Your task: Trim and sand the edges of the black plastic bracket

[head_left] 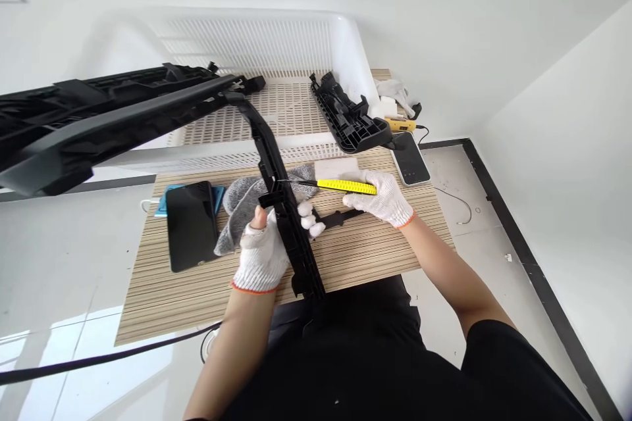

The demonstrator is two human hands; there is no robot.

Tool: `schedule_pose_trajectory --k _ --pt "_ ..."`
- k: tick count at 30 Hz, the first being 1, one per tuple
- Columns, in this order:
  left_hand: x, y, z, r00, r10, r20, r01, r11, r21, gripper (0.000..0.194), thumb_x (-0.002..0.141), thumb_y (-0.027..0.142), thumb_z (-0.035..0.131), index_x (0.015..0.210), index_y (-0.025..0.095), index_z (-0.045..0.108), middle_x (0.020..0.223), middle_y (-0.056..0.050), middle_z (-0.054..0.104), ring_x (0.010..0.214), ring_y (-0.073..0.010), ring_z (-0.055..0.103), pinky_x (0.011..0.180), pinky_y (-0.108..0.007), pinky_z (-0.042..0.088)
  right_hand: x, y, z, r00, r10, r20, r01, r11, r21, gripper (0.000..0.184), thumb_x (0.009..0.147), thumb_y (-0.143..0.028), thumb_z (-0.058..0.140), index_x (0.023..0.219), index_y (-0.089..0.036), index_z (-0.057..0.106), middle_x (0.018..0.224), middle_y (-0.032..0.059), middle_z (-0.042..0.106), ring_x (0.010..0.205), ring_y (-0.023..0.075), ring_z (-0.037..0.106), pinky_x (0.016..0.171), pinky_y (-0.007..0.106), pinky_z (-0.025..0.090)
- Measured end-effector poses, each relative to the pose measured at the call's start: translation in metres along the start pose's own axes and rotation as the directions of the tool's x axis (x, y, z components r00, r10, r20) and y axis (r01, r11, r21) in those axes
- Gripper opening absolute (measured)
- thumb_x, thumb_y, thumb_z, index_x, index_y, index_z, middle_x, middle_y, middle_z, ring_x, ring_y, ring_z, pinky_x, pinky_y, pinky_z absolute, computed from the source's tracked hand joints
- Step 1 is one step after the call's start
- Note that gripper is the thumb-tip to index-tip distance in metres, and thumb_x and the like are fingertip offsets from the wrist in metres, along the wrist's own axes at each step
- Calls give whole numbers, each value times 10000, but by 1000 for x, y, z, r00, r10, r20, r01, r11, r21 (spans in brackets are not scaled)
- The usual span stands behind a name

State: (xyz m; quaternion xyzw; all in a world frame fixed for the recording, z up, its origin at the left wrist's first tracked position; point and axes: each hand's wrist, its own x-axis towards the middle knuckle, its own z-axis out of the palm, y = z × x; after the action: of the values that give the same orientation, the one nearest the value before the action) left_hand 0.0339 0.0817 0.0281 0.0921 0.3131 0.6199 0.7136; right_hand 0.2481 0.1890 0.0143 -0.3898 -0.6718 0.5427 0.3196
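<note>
My left hand [266, 247], in a white knit glove, is wrapped round a long black plastic frame part [284, 210] that rises from my lap and bends away to the left. My right hand [385, 194], also gloved, grips a yellow-handled tool [345, 186] whose thin metal tip points left at the frame near a small black clip. A short black piece [338, 216] lies on the board under the right hand.
A striped wooden board [355, 250] carries a black phone [190, 223] on a blue case, a grey cloth [241, 204], a white block and a second phone [411, 159]. Behind stands a white slatted basket [276, 46] holding another black plastic part [345, 115]. A cable runs along the floor on the left.
</note>
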Motion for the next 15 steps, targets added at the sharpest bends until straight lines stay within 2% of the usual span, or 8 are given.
schedule_pose_trajectory --k 4,5,8,12,15 --pt "1 -3 2 1000 7 6 -7 1000 -16 508 750 575 885 975 161 694 833 -31 646 683 -168 639 716 -369 634 -3 -2 -1 977 -76 -197 72 997 -26 419 816 -452 833 1187 -260 802 1063 17 814 967 195 763 892 306 618" --pt "2 -5 2 1000 19 12 -19 1000 -8 509 775 595 859 978 158 693 826 -34 649 674 -169 641 719 -373 634 -3 -3 -1 974 -96 -206 92 995 -30 405 828 -468 823 1176 -261 805 1055 17 815 963 194 763 883 301 617" --pt "2 -11 0 997 71 18 -71 997 39 547 775 649 839 973 163 685 836 -44 688 664 -177 670 740 -388 641 -4 -12 -1 984 -114 -135 103 991 -84 415 810 -485 842 1147 -243 817 1008 24 816 897 195 759 813 293 615" --pt "-4 -25 -9 981 182 -65 -173 977 126 604 729 680 869 990 171 676 887 -59 746 681 -192 725 756 -370 646 -12 -28 1 965 -97 -243 45 976 -211 420 843 -485 816 1184 -240 815 926 20 807 780 179 727 728 289 600" --pt "-14 -35 -16 974 218 -66 -205 965 163 557 799 646 837 1072 187 678 978 -71 766 744 -211 768 784 -361 647 -20 -37 3 983 -56 -176 7 963 -270 396 798 -477 853 1113 -236 835 835 9 788 708 171 701 664 278 576"
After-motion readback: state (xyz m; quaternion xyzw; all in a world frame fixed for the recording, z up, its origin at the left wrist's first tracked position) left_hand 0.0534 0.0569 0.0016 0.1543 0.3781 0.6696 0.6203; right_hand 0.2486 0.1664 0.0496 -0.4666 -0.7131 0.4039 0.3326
